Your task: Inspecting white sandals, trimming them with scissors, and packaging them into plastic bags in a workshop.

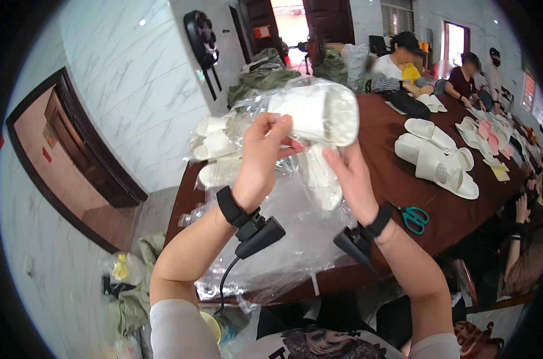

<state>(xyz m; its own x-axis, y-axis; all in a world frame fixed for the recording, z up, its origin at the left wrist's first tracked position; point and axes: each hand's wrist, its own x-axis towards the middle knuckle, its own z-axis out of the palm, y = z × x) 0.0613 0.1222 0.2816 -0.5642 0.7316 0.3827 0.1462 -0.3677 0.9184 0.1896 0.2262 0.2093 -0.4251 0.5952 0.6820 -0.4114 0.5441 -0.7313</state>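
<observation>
My left hand (262,157) grips a white slipper (319,113) wrapped in a clear plastic bag, held up above the dark red-brown table (403,179). Just below it, my right hand (350,179) pinches the loose hanging plastic and a second white slipper (324,179). Clear plastic bags (283,239) lie spread on the table under both hands. Bagged white slippers (214,152) are piled to the left of my left hand.
Unbagged white slippers (439,161) lie on the table to the right, with teal-handled scissors (414,218) near my right wrist. Other people sit at the far end and right side. A tiled wall and a dark door (74,155) are to the left.
</observation>
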